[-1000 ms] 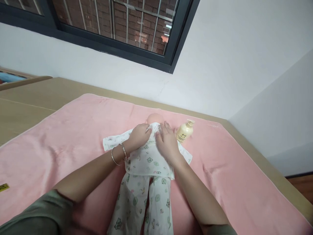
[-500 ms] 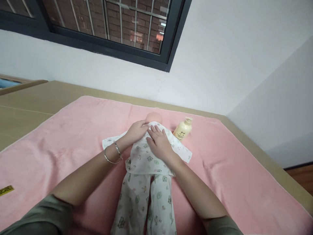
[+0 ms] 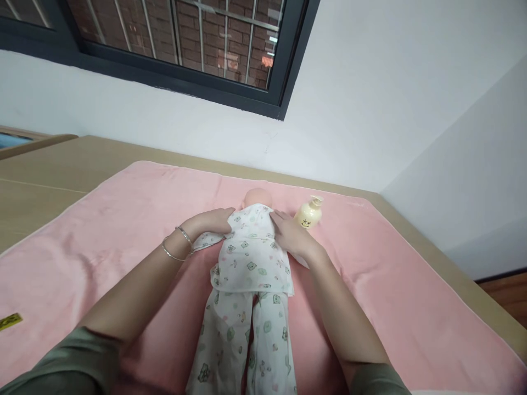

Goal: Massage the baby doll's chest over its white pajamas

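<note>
A bald doll [image 3: 258, 197] lies on a pink blanket, its head toward the wall and its face hidden from me. It wears a white printed top [image 3: 253, 262] and matching trousers [image 3: 267, 334]. My left hand [image 3: 214, 220], with bangles at the wrist, rests on the doll's left-side shoulder and sleeve; the fingers are stretched out. On the opposite shoulder lies my right hand [image 3: 291, 233], fingers extended along the fabric and partly covering that sleeve. Close by the right hand stands a cream pump bottle [image 3: 309, 214].
The pink blanket [image 3: 135, 219] covers much of a tan surface [image 3: 49, 170] against a white wall. A dark-framed barred window [image 3: 173, 63] is above. At the far left lies a yellow label [image 3: 10, 321] on the blanket.
Both hands have slid apart from the middle of the doll's upper chest area to its two shoulders. The sleeves have shifted under them, and the top's upper part looks more spread.
</note>
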A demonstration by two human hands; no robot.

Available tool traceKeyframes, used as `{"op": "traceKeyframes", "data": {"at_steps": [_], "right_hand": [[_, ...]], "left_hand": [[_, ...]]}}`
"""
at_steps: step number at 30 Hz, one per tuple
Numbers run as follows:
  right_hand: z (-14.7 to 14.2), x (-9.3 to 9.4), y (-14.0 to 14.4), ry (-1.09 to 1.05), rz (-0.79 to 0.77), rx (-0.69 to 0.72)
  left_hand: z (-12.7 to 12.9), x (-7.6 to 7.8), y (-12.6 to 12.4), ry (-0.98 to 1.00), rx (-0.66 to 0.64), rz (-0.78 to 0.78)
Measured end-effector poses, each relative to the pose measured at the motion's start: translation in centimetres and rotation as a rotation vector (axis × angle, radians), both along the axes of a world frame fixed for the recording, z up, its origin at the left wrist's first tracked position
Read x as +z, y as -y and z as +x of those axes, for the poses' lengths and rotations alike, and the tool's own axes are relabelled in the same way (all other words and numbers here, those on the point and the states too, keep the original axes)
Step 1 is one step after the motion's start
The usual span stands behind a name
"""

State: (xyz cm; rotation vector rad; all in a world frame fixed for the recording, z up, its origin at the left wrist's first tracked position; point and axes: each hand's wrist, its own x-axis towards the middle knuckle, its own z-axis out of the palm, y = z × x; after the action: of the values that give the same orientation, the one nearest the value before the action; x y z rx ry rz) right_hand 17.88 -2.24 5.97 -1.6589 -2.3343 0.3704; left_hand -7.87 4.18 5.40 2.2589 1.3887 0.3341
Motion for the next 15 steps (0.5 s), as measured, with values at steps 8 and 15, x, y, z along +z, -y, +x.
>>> {"op": "traceKeyframes", "data": {"at_steps": [8, 15], "right_hand": [[0.9, -0.4, 0.0, 0.302, -0.034, -0.029], [1.6, -0.3, -1.0, 0.238, 0.113, -0.032]], "left_hand": [[1.0, -0.5, 0.1, -0.179, 0.01, -0.084], [1.2, -0.5, -0.3, -0.096, 0.125, -0.075]]}}
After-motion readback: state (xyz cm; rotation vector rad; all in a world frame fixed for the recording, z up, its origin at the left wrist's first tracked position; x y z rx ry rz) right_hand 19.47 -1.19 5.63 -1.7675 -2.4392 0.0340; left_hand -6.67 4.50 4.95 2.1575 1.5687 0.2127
